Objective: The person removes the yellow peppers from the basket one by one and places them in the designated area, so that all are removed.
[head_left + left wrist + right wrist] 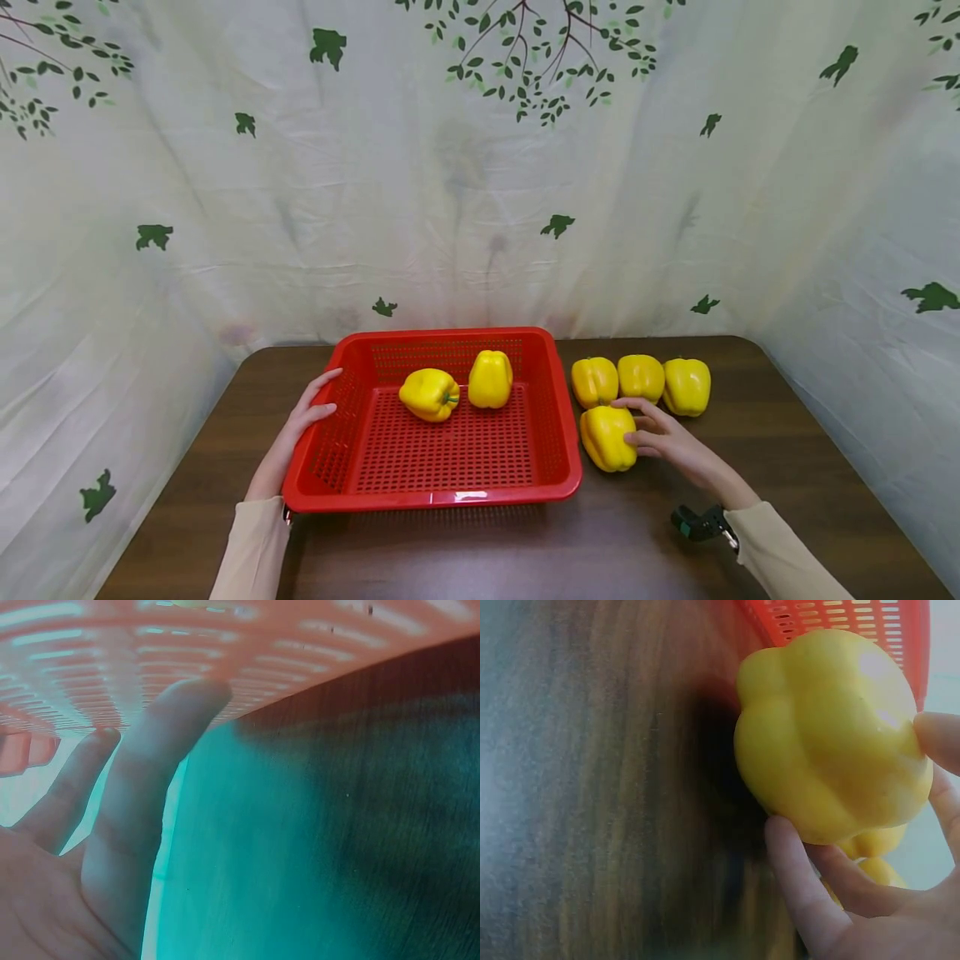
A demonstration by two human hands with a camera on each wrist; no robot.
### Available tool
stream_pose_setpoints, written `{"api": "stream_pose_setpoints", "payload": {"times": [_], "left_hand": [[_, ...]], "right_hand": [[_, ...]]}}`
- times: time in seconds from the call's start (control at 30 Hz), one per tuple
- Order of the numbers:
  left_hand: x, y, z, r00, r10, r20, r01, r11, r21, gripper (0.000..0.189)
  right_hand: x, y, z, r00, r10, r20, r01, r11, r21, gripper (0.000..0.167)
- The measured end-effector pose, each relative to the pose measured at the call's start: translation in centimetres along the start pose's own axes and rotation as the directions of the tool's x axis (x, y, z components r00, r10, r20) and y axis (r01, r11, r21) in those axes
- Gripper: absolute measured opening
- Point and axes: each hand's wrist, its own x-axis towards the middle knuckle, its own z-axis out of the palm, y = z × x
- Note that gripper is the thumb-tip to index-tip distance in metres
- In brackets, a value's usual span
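Observation:
My right hand [671, 446] holds a yellow bell pepper [606, 438] beside the basket's right wall. In the right wrist view, the fingers and thumb of that hand [885, 907] spread around the pepper [832, 735], touching its sides. A red plastic basket [450, 501] with slotted walls stands on the table. Inside it are two more yellow peppers, one lying on its side [426, 395] and one near the back [491, 380]. Against the basket's left side rests my left hand [300, 421]; in the left wrist view its extended fingers [142, 780] touch the slotted outer wall.
Three yellow bell peppers, at left [595, 382], middle [641, 378] and right [686, 387], form a row behind my right hand. The brown wooden table [450, 558] ends at a pale leaf-patterned curtain [465, 250] at the back and sides.

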Motion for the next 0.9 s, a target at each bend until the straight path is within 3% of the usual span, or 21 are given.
{"api": "stream_pose_setpoints", "payload": {"times": [0.13, 0.43, 0.9], "left_hand": [[0.16, -0.17, 0.00, 1.000, 0.031, -0.002, -0.031, 1.000, -0.002, 0.056], [0.17, -0.18, 0.01, 0.999, 0.033, -0.007, -0.033, 0.999, -0.002, 0.056], [-0.17, 0.27, 0.08, 0.999, -0.039, 0.001, 0.039, 0.999, -0.014, 0.051]], "right_hand": [[-0.12, -0.15, 0.07, 1.000, 0.014, -0.001, -0.014, 1.000, -0.004, 0.055], [-0.32, -0.04, 0.06, 1.000, 0.010, 0.005, -0.010, 1.000, 0.001, 0.057], [-0.57, -0.42, 0.53, 0.999, 0.000, -0.047, -0.001, 1.000, -0.022, 0.055]]}}
